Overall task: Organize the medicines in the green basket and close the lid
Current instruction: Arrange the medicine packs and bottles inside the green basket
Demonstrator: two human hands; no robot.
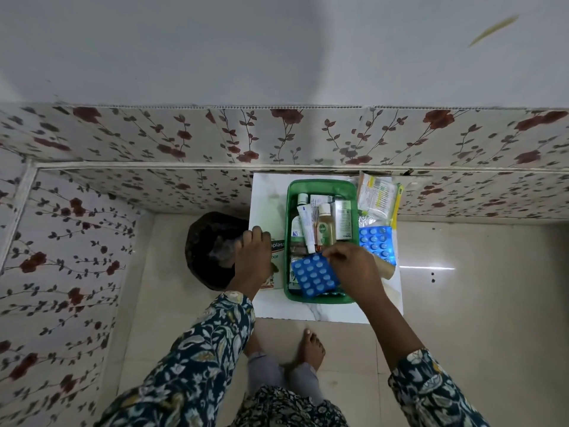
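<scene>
A green basket (288, 211) stands on a small white table (268, 192). Inside it lie a brown liquid bottle (325, 226), a white tube (308, 228), a white bottle (296, 231) and grey boxes (342, 218). My right hand (354, 269) holds a blue blister pack (314, 275) over the basket's near end. My left hand (254, 257) rests on a white plaster box (275, 257) left of the basket, fingers curled over it. A second blue blister pack (377, 243) lies to the right of the basket.
Clear packets with printed leaflets (377, 195) lie at the table's back right. A cardboard roll (385, 269) sits by my right wrist. A dark round bin (212, 251) stands on the floor left of the table. Floral wall panels surround the corner. My bare foot (312, 348) is below the table.
</scene>
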